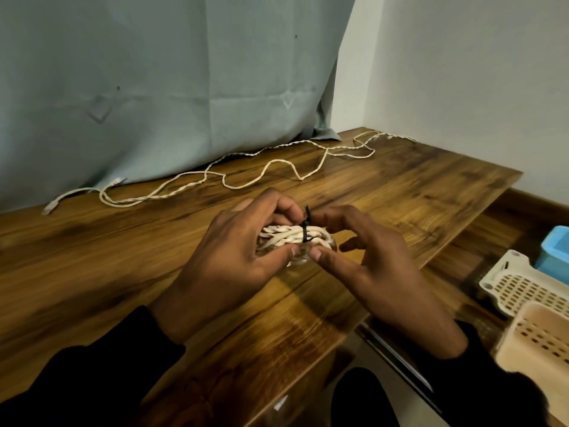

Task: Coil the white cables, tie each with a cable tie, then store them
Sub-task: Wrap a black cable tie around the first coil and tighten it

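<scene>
Coiled cable bundle (292, 238) sits gripped by left hand (243, 257) and right hand (363, 257), black cable tie (305, 229) looped round; far twisted cable (231, 183) remains loose.

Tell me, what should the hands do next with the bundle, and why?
Probably pull the black cable tie snug. It already loops around the coiled white cable, which the left hand and right hand hold together, and its tail sticks up. Another white cable still lies uncoiled behind.

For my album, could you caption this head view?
Both hands cinch a black tie round a coiled white cable.
</scene>
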